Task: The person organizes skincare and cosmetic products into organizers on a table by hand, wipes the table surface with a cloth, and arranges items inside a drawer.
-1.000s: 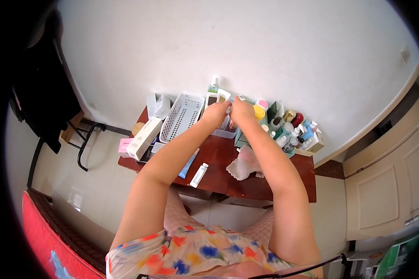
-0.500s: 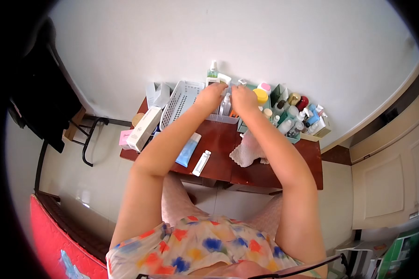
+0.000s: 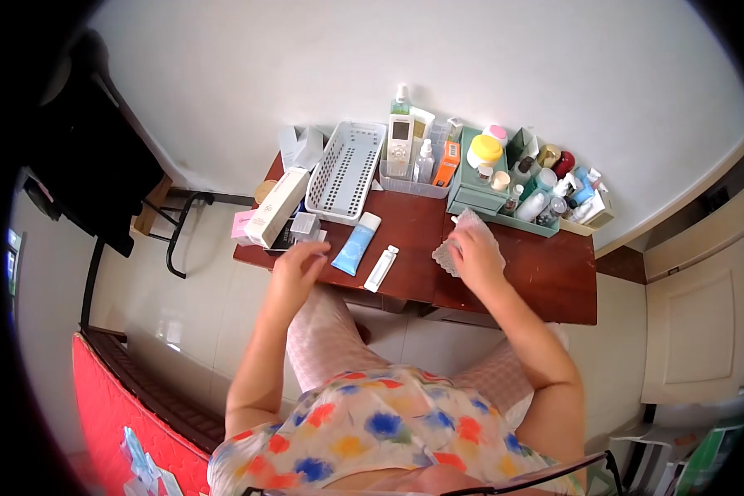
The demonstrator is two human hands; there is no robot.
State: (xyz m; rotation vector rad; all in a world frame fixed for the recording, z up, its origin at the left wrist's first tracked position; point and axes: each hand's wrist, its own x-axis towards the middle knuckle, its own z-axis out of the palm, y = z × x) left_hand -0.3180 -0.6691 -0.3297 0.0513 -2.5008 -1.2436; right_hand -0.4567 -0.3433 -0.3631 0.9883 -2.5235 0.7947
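My left hand [image 3: 296, 269] hovers at the table's front edge, fingers apart and empty, just below a small grey-white box [image 3: 305, 226]. On the right, my right hand [image 3: 474, 255] touches the crumpled pinkish cloth [image 3: 446, 258] with its fingers bent; whether it grips the cloth is hard to tell. Between the hands lie a blue tube [image 3: 356, 245] with a white cap and a small white tube [image 3: 381, 269]. Behind them a clear organiser [image 3: 413, 188] holds a white remote [image 3: 400, 140], a spray bottle [image 3: 424, 163] and an orange box [image 3: 447, 164].
An empty white perforated basket [image 3: 346, 169] stands left of the organiser. Further left is a long white box [image 3: 279, 207] beside a pink box [image 3: 243, 226]. A green organiser [image 3: 479, 196] with jars and bottles stands at the right on the brown table [image 3: 554, 273].
Both hands have drawn back from the clear organiser: the left to the front edge, the right down onto the cloth. The remote, spray bottle and orange box now show fully. The view has shifted.
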